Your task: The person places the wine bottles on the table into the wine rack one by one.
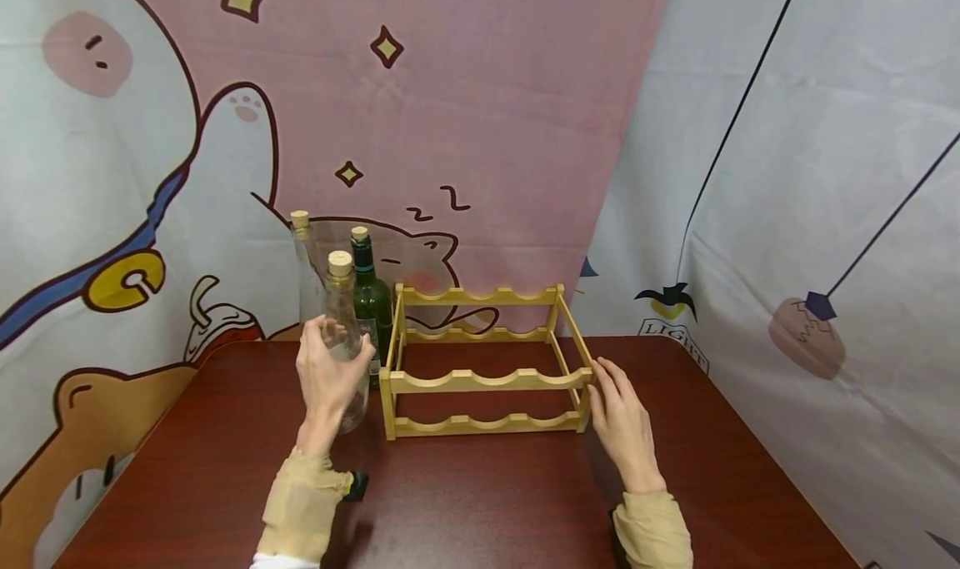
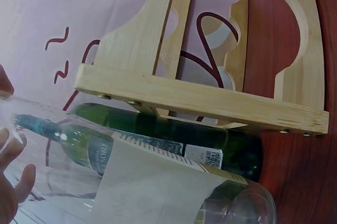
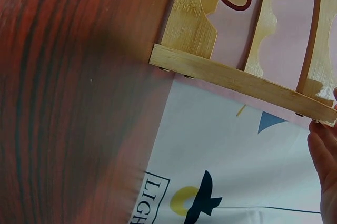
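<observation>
My left hand (image 1: 327, 377) grips a clear glass bottle (image 1: 341, 298) with a cork, held upright left of the wooden wine rack (image 1: 491, 381). Whether its base touches the table cannot be told. In the left wrist view, this bottle (image 2: 152, 187) bears a pale label, and a green bottle (image 2: 237, 148) shows beyond it beside the rack. Fingers of my right hand (image 1: 624, 423) rest against the rack's front right upper corner; the right wrist view catches only the fingertips (image 3: 321, 145) at the rack's end post (image 3: 237, 79). The scalloped rails hold no bottles.
The corked green bottle (image 1: 372, 302) stands close to the rack's left side. Behind the held bottle is another clear corked bottle (image 1: 306, 269). A dark red-brown table (image 1: 487, 502) bears everything, with a printed cloth (image 1: 510, 136) hanging behind it.
</observation>
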The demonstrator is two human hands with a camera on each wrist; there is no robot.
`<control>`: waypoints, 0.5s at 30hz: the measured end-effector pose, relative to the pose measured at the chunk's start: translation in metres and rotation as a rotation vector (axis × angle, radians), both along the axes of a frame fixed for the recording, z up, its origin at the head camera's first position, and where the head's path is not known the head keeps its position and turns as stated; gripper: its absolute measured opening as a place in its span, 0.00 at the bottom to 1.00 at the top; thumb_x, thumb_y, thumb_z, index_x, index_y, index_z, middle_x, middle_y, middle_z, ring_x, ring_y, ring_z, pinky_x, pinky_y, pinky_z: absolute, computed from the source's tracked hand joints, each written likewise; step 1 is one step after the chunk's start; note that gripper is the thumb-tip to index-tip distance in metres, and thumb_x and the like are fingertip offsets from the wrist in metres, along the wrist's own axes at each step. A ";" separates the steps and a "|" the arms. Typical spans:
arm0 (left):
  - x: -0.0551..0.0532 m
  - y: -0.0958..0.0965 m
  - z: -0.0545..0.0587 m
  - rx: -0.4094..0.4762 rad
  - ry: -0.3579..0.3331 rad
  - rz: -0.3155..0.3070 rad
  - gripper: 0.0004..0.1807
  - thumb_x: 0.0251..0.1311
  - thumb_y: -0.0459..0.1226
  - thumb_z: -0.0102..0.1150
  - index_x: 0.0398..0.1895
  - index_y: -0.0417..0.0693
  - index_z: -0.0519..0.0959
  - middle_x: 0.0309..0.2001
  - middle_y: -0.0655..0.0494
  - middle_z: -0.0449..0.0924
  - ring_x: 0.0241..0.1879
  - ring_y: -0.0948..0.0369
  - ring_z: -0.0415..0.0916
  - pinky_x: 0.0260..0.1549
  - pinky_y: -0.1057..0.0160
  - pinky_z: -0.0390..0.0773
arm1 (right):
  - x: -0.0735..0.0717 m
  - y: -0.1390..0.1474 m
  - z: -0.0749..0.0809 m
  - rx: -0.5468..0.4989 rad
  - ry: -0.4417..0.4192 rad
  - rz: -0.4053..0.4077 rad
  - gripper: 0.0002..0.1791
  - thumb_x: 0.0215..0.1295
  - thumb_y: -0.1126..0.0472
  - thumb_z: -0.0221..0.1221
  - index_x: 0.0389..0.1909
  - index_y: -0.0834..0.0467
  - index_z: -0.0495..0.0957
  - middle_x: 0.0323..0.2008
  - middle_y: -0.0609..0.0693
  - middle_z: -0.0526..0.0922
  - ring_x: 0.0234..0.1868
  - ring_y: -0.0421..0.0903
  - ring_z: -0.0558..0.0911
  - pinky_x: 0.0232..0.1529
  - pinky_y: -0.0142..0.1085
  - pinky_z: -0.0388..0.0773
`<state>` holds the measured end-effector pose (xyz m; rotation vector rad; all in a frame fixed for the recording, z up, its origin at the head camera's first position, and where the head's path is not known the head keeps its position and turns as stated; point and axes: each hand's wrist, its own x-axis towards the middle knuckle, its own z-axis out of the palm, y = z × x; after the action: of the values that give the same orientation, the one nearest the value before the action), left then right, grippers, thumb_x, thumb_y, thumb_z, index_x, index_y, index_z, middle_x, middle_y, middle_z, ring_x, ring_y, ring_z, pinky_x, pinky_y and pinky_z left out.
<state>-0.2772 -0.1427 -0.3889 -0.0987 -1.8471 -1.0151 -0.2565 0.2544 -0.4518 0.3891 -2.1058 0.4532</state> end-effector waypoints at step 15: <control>0.021 0.014 0.007 -0.113 0.047 -0.002 0.23 0.41 0.34 0.66 0.41 0.32 0.70 0.33 0.41 0.75 0.31 0.44 0.78 0.28 0.46 0.77 | 0.001 -0.001 0.002 -0.004 -0.011 0.001 0.22 0.55 0.70 0.63 0.53 0.69 0.76 0.54 0.62 0.77 0.49 0.56 0.79 0.41 0.48 0.78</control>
<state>-0.2560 -0.1292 -0.3817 -0.1905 -1.8616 -0.9025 -0.2551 0.2530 -0.4498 0.3854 -2.1152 0.4614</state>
